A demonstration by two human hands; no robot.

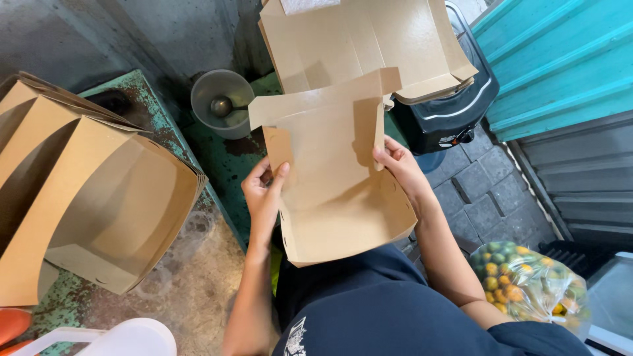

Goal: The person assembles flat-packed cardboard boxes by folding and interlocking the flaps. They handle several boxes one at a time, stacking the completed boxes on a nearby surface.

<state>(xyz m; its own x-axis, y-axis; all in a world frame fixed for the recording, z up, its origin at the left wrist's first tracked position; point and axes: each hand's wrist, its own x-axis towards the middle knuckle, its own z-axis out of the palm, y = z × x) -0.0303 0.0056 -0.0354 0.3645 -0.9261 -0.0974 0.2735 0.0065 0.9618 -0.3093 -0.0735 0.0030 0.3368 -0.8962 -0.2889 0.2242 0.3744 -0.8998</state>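
Observation:
A brown cardboard food box [333, 191] is held open in front of me, its lid flap raised toward the far side. My left hand [264, 194] grips the box's left side wall, with the thumb pressed on a small side tab. On the right wall, my right hand [399, 168] pinches the folded side flap. Behind it lies another unfolded brown box [362, 39], open and flat.
A stack of nested folded boxes [92, 198] rests on a worn green table [198, 277] at left. A grey cup with a spoon [221, 102] stands beyond. A black appliance [455, 105] sits at right, a bag of small citrus fruits [527, 287] lower right, teal corrugated wall [560, 59] behind.

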